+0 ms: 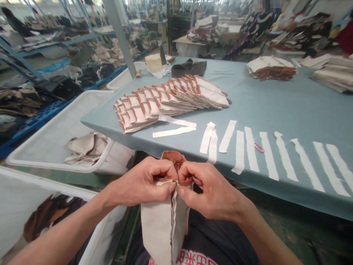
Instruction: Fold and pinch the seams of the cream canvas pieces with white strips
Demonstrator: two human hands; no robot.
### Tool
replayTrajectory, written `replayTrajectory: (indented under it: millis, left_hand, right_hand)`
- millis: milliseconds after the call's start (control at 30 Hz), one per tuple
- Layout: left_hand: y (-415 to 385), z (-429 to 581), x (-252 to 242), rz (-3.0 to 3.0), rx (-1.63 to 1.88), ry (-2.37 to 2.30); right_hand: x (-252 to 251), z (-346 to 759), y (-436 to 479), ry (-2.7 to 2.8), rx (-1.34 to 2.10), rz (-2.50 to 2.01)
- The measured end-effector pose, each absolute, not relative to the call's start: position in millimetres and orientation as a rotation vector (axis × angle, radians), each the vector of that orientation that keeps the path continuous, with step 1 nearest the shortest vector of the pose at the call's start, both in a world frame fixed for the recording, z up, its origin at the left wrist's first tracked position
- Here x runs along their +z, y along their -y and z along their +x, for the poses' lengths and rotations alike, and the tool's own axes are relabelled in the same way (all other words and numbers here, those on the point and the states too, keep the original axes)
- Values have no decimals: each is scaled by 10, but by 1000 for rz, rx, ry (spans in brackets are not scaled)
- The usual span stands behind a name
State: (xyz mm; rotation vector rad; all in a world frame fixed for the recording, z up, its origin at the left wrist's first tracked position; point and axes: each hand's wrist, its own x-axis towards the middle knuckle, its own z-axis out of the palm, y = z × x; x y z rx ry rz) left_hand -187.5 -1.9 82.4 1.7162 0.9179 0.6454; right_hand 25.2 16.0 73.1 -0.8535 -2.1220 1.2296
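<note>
Across the middle and right of the frame spreads a cloth-covered table; a forearm catching its near edge could drag the cover and disturb what lies on it. At the left, a white plastic bin holds crumpled pale fabric pieces. Nearer, at the lower left, a second white bin holds brown and dark fabric pieces, partly hidden behind the left forearm. On the table, in the upper centre, lies a fanned pile of cream-and-brown fabric pieces; being loosely overlapped, it could slide if nudged.

Low in the centre, above the lap, a cream fabric pouch with a brown edge hangs upright. The left hand and right hand pinch its upper edge, thumbs pressed against curled fingers with no visible gap, one on each side of the vertical seam. Should either pinch slacken, the layers could slip out of line; pulling unevenly might strain the seam.

Right of centre, white fabric strips lie spaced along the table's near side, where a brushing sleeve could sweep some off. Among them sits a small pink item, too blurred to name.
</note>
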Motion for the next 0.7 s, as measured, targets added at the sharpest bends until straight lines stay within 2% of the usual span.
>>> replayTrajectory:
  millis: [267, 700]
  left_hand:
    - [-67, -2047, 871, 1662, 592, -913]
    - [-137, -2558, 680, 1701, 734, -1099]
  right_hand:
    - [817, 52, -251, 2220, 1222, -960]
    - [854, -559, -570, 2473, 1180, -1158]
